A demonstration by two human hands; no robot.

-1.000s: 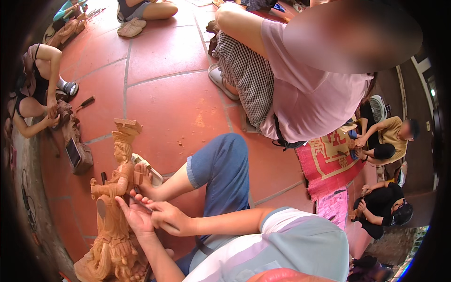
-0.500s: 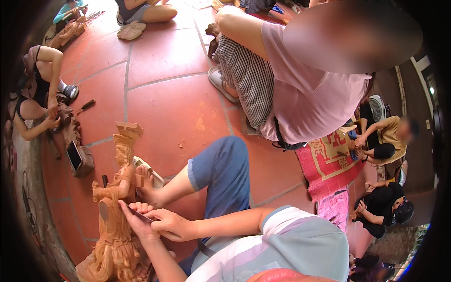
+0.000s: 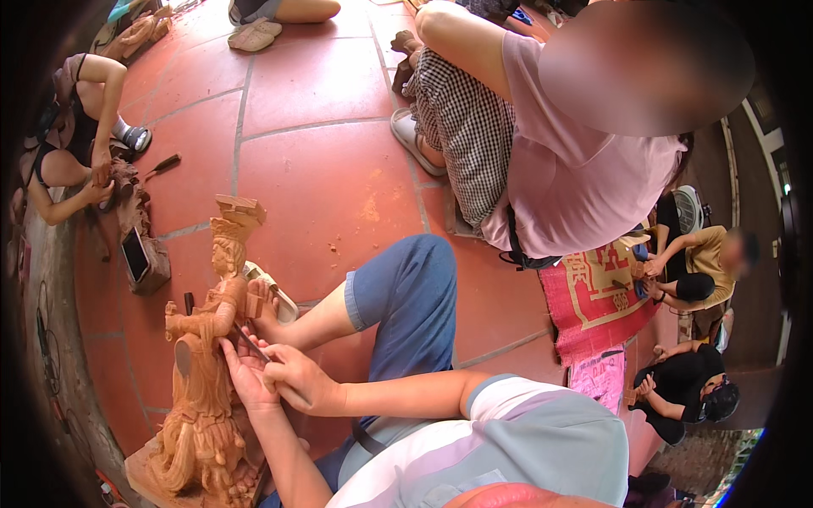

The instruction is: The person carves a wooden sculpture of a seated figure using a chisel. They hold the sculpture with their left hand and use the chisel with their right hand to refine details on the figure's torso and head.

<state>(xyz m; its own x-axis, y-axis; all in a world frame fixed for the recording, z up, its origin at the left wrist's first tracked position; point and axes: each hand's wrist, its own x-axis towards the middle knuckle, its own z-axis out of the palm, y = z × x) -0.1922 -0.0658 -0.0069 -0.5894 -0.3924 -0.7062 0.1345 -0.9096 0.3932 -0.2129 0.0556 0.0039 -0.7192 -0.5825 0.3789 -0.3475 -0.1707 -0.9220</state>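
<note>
Tool point(image 3: 252, 344) | tip higher along statue point(image 3: 201, 398) than before | right hand point(image 3: 305, 383) gripping it | left hand point(image 3: 251, 378) loosely open, palm up

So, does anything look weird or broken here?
Yes: the carved wooden statue has a plain, greyish oval patch below its outstretched forearm, odd amid so much detailed carving. I can't tell whether it's damage.
</note>
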